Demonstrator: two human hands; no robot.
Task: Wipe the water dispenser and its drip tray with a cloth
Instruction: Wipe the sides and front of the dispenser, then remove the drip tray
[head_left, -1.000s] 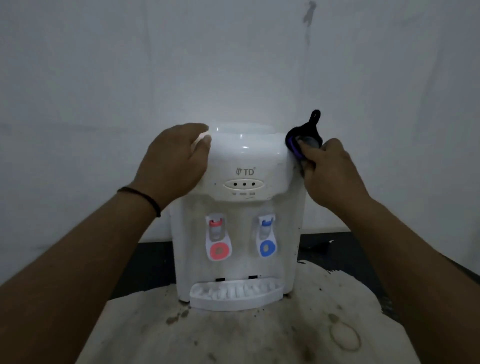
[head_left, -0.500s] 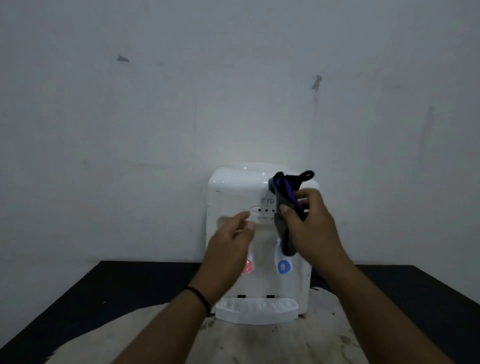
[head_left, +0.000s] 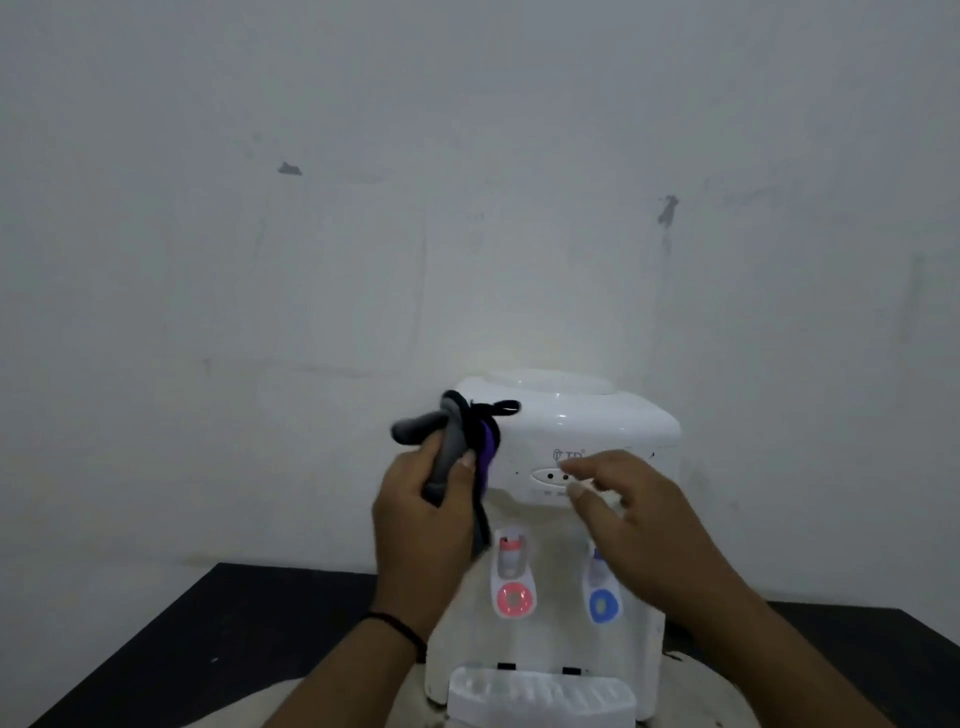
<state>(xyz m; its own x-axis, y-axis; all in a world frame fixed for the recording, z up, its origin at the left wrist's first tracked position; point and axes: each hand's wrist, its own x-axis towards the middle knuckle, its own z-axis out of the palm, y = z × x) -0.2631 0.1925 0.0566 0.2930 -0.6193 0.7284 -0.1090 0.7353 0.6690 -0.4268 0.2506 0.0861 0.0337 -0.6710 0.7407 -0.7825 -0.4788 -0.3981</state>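
Observation:
A white tabletop water dispenser (head_left: 587, 431) stands against the wall, with a red tap (head_left: 513, 597) and a blue tap (head_left: 602, 605) on its front. Its white drip tray (head_left: 540, 696) juts out at the bottom edge of the view. My left hand (head_left: 421, 525) grips a bunched grey, black and purple cloth (head_left: 457, 441) in front of the dispenser's upper left corner. My right hand (head_left: 639, 519) hovers with loosely spread fingers before the front panel, holding nothing.
The dispenser sits on a pale stained mat (head_left: 727, 691) over a black table (head_left: 208, 639). A bare, scuffed white wall (head_left: 467, 208) rises close behind it.
The cloth passed from my right hand to my left hand. My right hand let go and now hangs open before the panel; the cloth moved to the dispenser's left side.

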